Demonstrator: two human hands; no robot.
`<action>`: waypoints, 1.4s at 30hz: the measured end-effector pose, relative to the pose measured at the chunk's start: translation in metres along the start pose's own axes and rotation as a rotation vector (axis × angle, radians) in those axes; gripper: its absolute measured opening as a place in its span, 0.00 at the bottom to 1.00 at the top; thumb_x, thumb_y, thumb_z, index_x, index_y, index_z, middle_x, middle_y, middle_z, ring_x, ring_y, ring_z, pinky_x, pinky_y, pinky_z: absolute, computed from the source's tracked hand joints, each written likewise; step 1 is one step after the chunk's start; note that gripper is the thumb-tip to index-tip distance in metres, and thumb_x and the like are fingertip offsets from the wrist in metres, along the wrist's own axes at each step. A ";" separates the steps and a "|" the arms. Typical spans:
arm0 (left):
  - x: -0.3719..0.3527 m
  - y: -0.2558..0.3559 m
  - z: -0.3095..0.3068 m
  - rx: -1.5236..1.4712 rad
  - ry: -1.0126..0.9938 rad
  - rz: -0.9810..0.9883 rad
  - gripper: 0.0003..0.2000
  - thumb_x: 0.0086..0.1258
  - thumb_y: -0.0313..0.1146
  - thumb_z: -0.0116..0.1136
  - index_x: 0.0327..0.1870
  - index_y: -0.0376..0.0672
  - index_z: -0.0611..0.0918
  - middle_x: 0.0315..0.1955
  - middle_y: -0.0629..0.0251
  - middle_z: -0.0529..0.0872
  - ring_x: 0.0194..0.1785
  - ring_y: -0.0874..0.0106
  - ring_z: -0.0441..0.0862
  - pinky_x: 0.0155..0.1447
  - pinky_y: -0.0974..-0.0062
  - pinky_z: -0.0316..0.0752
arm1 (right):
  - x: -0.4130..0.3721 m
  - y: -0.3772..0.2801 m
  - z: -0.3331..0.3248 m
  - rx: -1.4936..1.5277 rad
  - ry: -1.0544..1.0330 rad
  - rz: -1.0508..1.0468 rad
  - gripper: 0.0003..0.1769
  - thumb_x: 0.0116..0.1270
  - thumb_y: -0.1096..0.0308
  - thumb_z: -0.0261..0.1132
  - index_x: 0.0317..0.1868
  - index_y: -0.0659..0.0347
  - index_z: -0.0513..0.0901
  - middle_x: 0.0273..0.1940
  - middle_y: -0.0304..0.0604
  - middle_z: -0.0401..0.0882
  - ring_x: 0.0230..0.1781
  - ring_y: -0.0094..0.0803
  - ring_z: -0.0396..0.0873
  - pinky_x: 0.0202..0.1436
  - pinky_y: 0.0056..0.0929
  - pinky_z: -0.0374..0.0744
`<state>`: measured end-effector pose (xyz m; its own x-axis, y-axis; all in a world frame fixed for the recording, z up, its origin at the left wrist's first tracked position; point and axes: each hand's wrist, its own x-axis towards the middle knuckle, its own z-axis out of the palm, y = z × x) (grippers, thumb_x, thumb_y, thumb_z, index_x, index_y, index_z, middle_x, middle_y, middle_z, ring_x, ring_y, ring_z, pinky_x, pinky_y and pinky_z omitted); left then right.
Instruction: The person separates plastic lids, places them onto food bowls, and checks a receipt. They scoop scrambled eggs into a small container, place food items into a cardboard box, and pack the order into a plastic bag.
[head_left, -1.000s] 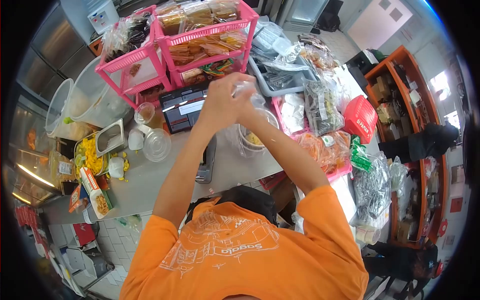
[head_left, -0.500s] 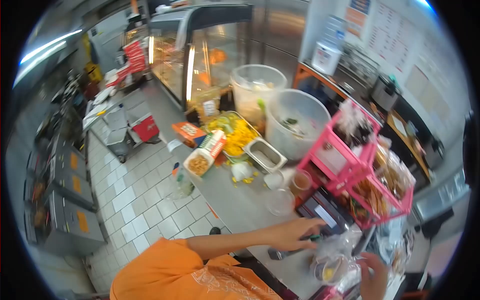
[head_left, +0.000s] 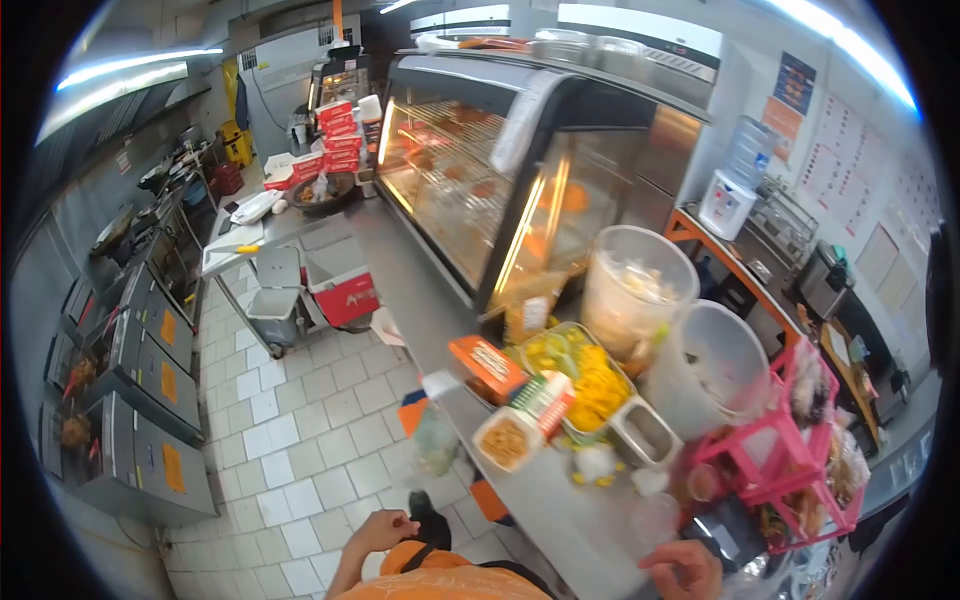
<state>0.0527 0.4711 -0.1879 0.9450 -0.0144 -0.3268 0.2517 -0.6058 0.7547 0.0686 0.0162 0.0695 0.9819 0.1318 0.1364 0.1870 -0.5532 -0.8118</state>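
My left hand [head_left: 383, 530] hangs over the tiled floor beside my orange clothing, its fingers curled in and nothing visible in them. Low over the counter [head_left: 560, 510], my right hand [head_left: 683, 570] has loosely bent fingers held apart, with no object seen in it. Just beyond that hand are a clear plastic cup or lid [head_left: 655, 518] and a dark device [head_left: 725, 530]. Farther up stand a carton of brown crumbly food [head_left: 505, 443], an orange box [head_left: 487, 367], yellow shredded food [head_left: 598, 388] in a tray, a small metal pan [head_left: 645, 430] and a white plastic bundle [head_left: 595, 463].
Two large translucent tubs [head_left: 640, 290] [head_left: 708, 365] stand behind the pan, with pink crates [head_left: 765, 450] at the right. A lit glass display case [head_left: 450, 170] lines the counter. Left of it are a red-and-white cooler [head_left: 340, 292], a grey bin [head_left: 275, 310] and fryer cabinets [head_left: 150, 455].
My view has swung left and up. My left hand has drawn back from the clear plastic bag to beside my body. The bag and the small cup of food are mostly out of view.
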 end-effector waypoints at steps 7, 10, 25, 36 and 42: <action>0.151 -0.160 -0.112 0.374 -0.208 0.106 0.17 0.74 0.45 0.60 0.38 0.39 0.89 0.35 0.58 0.92 0.41 0.66 0.89 0.45 0.66 0.81 | 0.131 -0.032 0.174 0.211 0.000 0.288 0.11 0.74 0.67 0.65 0.50 0.65 0.82 0.41 0.44 0.89 0.39 0.28 0.87 0.46 0.31 0.83; 0.214 -0.256 -0.113 -0.331 -0.438 0.050 0.09 0.69 0.27 0.55 0.41 0.39 0.88 0.41 0.61 0.90 0.44 0.65 0.87 0.48 0.64 0.82 | 0.166 -0.052 0.222 0.082 -0.306 0.105 0.16 0.74 0.64 0.65 0.57 0.61 0.81 0.47 0.47 0.88 0.45 0.34 0.87 0.50 0.33 0.82; 0.270 -0.249 0.045 0.912 -1.180 1.144 0.13 0.60 0.33 0.58 0.43 0.50 0.90 0.41 0.64 0.91 0.39 0.69 0.88 0.42 0.64 0.82 | -0.106 -0.027 0.037 -0.166 1.056 0.589 0.11 0.72 0.75 0.63 0.53 0.66 0.82 0.38 0.42 0.87 0.42 0.27 0.86 0.50 0.28 0.82; 0.191 -0.029 0.340 1.050 -1.142 1.014 0.11 0.61 0.34 0.59 0.42 0.49 0.89 0.39 0.64 0.91 0.38 0.70 0.87 0.41 0.65 0.81 | -0.379 0.339 -0.289 -0.569 1.255 0.782 0.12 0.69 0.67 0.68 0.50 0.62 0.84 0.41 0.47 0.89 0.42 0.30 0.87 0.46 0.31 0.83; 0.101 0.006 0.385 1.062 -1.170 0.822 0.10 0.62 0.34 0.59 0.41 0.48 0.89 0.38 0.64 0.91 0.37 0.70 0.87 0.40 0.65 0.81 | -0.358 0.481 -0.367 -0.731 1.093 0.970 0.12 0.63 0.63 0.70 0.42 0.62 0.89 0.41 0.52 0.89 0.43 0.47 0.88 0.51 0.43 0.84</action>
<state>0.0695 0.1598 -0.4360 -0.0006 -0.7653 -0.6437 -0.8406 -0.3483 0.4149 -0.1816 -0.5990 -0.1612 0.2277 -0.9134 0.3374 -0.8164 -0.3680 -0.4451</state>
